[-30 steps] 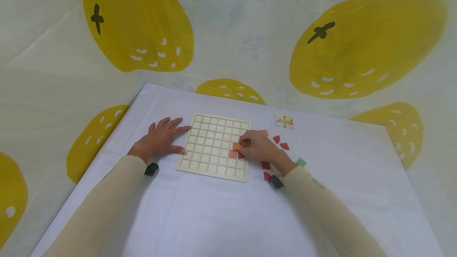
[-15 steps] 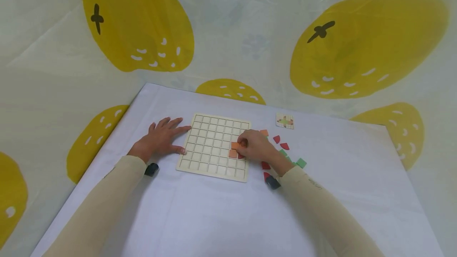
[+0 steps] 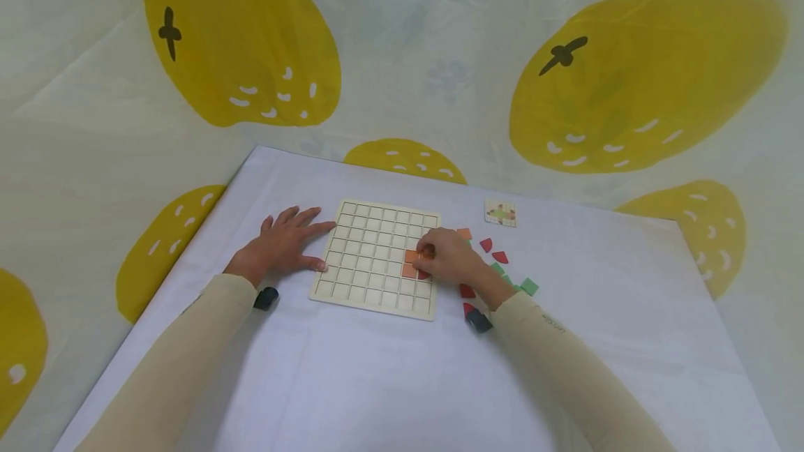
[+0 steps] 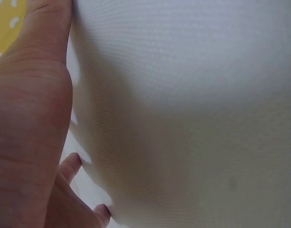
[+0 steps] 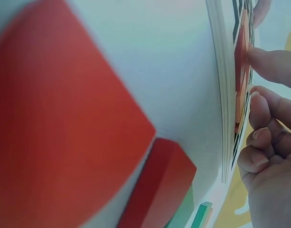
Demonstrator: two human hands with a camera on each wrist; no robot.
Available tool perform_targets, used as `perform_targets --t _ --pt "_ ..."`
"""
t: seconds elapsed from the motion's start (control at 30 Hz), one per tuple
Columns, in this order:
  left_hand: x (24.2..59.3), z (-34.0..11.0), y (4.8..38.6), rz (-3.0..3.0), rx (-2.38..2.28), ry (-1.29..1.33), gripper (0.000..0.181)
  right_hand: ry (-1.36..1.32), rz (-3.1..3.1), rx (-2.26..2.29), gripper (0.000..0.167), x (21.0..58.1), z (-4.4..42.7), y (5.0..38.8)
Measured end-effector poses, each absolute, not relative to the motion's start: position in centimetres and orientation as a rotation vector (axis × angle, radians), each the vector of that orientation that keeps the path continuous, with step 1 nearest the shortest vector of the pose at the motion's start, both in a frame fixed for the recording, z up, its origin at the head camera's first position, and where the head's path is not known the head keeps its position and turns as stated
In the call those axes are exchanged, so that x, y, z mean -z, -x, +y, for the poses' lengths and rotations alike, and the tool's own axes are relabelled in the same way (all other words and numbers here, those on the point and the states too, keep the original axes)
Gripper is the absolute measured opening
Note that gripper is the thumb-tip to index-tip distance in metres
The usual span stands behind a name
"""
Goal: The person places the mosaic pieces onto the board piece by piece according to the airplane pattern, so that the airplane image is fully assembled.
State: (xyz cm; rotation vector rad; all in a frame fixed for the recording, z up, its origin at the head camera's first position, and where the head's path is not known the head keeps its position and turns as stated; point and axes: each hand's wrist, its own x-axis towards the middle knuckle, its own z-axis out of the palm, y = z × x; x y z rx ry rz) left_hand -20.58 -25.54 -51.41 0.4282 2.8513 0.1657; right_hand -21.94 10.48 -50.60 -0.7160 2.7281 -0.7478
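In the head view a pale wooden grid board (image 3: 361, 250) lies on the white table. My left hand (image 3: 279, 246) lies beside it with fingers spread; forefinger and thumb touch its left edge. On the board's right side an upper orange square tile (image 3: 411, 255) sits directly behind a lower orange square tile (image 3: 409, 270), with a partly covered red piece (image 3: 423, 275) alongside. My right hand (image 3: 449, 255) has its curled thumb and forefinger at the upper orange tile, and covers nearby cells. The right wrist view shows these fingertips (image 5: 252, 89) against the flat orange tiles (image 5: 240, 104).
Right of the board lie several red quarter-round pieces (image 3: 500, 257), green square tiles (image 3: 530, 287) and another orange tile (image 3: 464, 234). A small pattern card (image 3: 500, 213) lies behind them. In the right wrist view a large red piece (image 5: 64, 118) is close to the camera.
The upper orange tile has shifted slightly left and now lies in line with the lower one, my right hand moving with it. My left hand has stayed still.
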Motion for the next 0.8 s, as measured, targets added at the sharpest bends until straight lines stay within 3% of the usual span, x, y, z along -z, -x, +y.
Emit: perform_targets --t 0.5,0.8 --pt "51.4 -25.6 20.7 2.846 -0.159 -0.438 0.095 0.617 2.736 0.798 0.014 50.7 10.5 22.0" --pt "51.2 -25.7 20.5 2.844 -0.159 -0.463 0.095 0.643 2.727 0.85 0.014 50.3 13.3 21.9"
